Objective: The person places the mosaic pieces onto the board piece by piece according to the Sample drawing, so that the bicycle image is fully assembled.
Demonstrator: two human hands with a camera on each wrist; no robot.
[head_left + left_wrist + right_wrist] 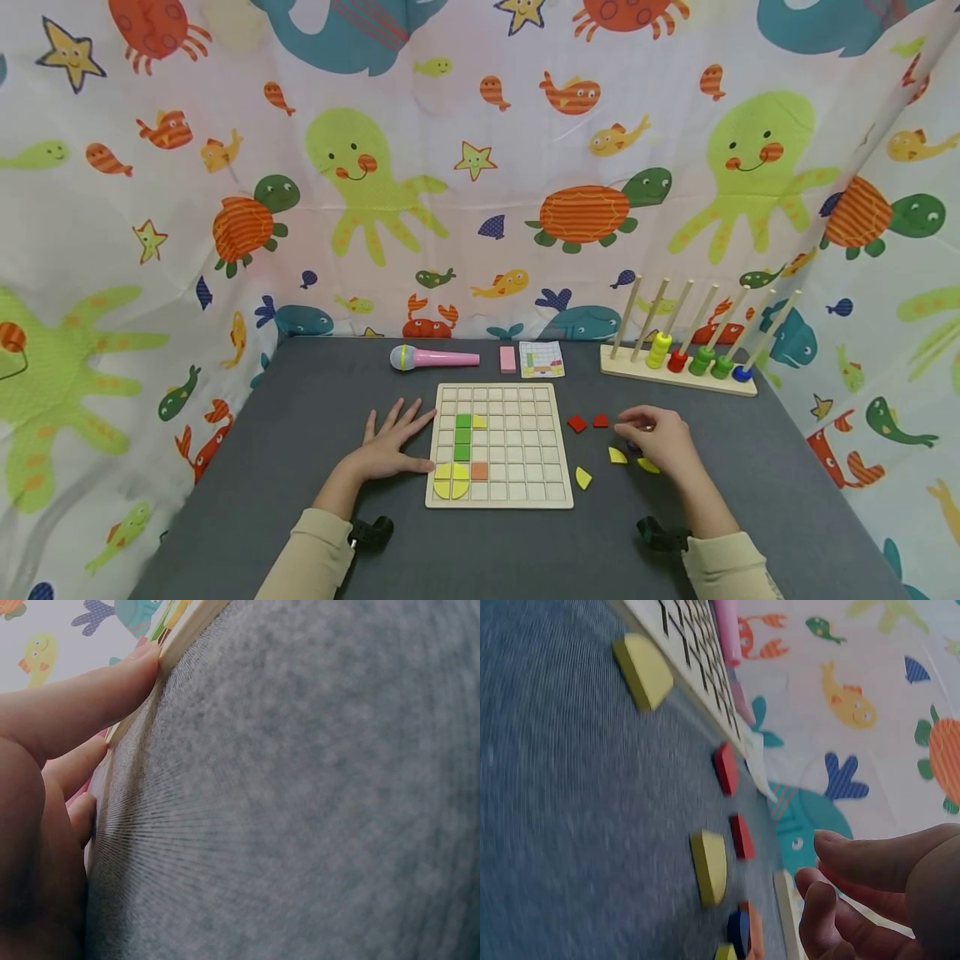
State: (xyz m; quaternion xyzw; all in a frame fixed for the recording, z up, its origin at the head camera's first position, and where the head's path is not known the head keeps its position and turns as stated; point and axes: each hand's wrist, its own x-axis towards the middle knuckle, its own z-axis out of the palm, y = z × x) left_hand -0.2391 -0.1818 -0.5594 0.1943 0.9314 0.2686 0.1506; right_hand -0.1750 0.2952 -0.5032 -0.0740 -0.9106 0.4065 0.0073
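Note:
At the wooden grid board (499, 504), my left hand (382, 450) rests with fingers spread, thumb and a fingertip touching its left edge. Green squares (462, 436), yellow quarter-circles forming a disc (452, 481), a yellow piece (479, 422) and an orange square (479, 472) lie on the grid. My right hand (663, 439) hovers over loose pieces, fingers loosely bent. The right wrist view has nothing visible between its fingertips; below are a dark blue piece (739, 933), an orange piece (755, 930) and a yellow quarter (709, 867). Two red pieces (577, 423) lie nearer the board.
Behind the board lie a pink microphone (442, 358), a pink block (507, 360) and a pattern card (542, 360). A peg stand (712, 383) with coloured rings stands at the back right. Another yellow quarter (583, 477) lies beside the board's right edge.

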